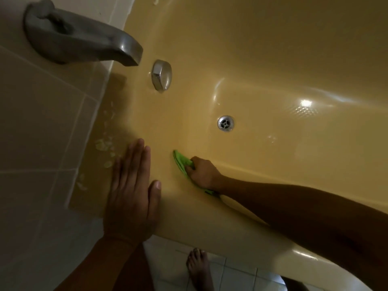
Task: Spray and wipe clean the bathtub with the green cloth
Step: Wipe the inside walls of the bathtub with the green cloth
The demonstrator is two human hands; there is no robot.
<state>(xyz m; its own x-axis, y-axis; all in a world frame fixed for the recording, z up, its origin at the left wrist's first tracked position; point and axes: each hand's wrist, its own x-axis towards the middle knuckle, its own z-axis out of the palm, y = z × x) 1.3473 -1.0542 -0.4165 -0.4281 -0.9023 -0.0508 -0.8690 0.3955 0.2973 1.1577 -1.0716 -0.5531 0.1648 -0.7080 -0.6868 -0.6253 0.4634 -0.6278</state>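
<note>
The yellow bathtub [273,59] fills most of the view. My right hand [202,170] reaches down inside it and grips the green cloth [181,161], which lies against the tub's near inner wall close to the floor corner. My left hand [131,185] rests flat on the tub's rim at the faucet end, fingers straight and together. No spray bottle is in view.
A grey metal faucet spout [84,38] juts from the tiled wall [42,122] over the tub end. Below it sit the chrome overflow plate [161,74] and the round drain [225,123]. A bare foot [198,269] stands on white floor tiles.
</note>
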